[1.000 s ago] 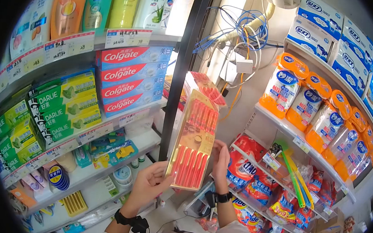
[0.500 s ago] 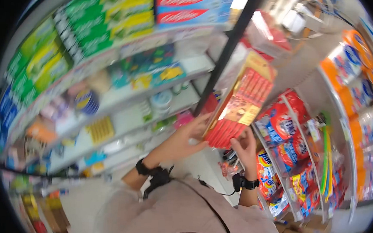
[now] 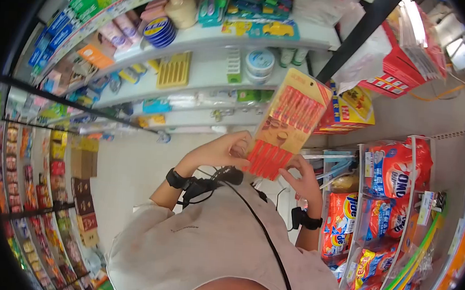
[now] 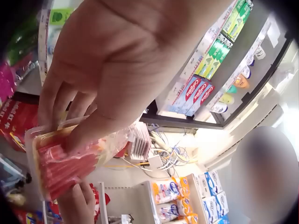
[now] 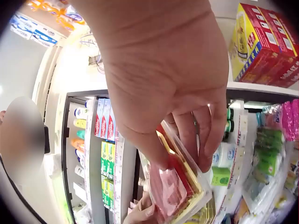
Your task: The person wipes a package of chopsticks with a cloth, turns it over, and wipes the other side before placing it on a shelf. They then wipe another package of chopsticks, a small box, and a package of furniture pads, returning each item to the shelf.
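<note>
A long blister pack [image 3: 288, 124], gold card with red sticks under clear plastic, is tilted in front of the body, its printed face toward the head camera. My left hand [image 3: 222, 152] grips its lower left edge, and my right hand [image 3: 303, 178] holds the lower right edge. In the left wrist view the left thumb lies on the red front of the pack [image 4: 60, 163], fingers behind. The right wrist view has the right hand [image 5: 168, 88] pinching the pack [image 5: 175, 186] between thumb and fingers.
Shelves [image 3: 196, 40] with tubs, a yellow rack and toothpaste stand ahead and left. Detergent bags [image 3: 398, 167] fill a rack at right. A red carton [image 3: 397, 70] is beyond the black post [image 3: 358, 38]. Snack shelves [image 3: 35, 196] stand at far left.
The head view has tilted down, so the floor and lower shelves show more. Both hands keep hold of the pack, which now sits farther right in the view.
</note>
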The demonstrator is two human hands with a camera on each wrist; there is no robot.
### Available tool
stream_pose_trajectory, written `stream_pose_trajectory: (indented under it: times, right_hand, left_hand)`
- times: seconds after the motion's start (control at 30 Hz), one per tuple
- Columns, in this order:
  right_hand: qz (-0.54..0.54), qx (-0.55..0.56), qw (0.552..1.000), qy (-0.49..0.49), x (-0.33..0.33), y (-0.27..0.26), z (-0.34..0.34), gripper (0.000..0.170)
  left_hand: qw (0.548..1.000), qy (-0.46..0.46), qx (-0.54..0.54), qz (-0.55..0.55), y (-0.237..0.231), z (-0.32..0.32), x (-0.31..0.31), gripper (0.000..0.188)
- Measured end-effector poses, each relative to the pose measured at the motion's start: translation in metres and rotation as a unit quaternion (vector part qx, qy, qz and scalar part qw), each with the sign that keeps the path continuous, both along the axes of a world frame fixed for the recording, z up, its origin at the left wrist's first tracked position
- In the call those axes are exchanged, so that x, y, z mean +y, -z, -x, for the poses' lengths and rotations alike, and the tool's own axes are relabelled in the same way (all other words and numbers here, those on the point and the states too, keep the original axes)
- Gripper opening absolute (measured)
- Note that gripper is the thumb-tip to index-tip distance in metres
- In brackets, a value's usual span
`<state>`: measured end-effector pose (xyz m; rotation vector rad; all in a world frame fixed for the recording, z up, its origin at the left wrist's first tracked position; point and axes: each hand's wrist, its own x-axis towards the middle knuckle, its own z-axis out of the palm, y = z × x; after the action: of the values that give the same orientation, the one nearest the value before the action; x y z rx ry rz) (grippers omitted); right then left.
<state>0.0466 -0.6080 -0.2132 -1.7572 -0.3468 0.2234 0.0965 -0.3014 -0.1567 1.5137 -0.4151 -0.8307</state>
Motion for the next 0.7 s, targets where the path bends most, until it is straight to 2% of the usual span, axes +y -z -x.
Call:
stream_pose_trajectory:
  times: [0.13,0.37,0.4,0.5,0.53,0.7]
  right_hand:
    - [-0.011,0.012,0.997,-0.076,0.025,0.003,-0.017,0.026]
    - [-0.087,0.092,0.981,-0.150,0.091,-0.001,-0.045,0.024]
    - [-0.114,0.115,0.972,-0.173,0.101,0.004,-0.052,0.029]
    - [-0.165,0.145,0.959,-0.180,0.146,0.010,-0.072,0.035]
    - [-0.154,0.158,0.954,-0.204,0.158,0.001,-0.078,0.051]
    - [-0.109,0.182,0.960,-0.181,0.235,0.016,-0.114,0.064]
  left_hand:
    - [0.996,-0.080,0.017,-0.027,0.012,0.026,0.023,0.032]
    - [0.981,-0.187,0.055,0.016,0.027,0.046,0.088,0.036]
    - [0.979,-0.196,0.057,0.023,0.030,0.046,0.099,0.044]
    - [0.966,-0.250,0.051,0.052,0.035,0.040,0.130,0.049]
    - [0.957,-0.276,0.056,0.074,0.031,0.037,0.139,0.052]
    - [0.949,-0.311,0.015,0.052,0.051,0.000,0.208,0.057]
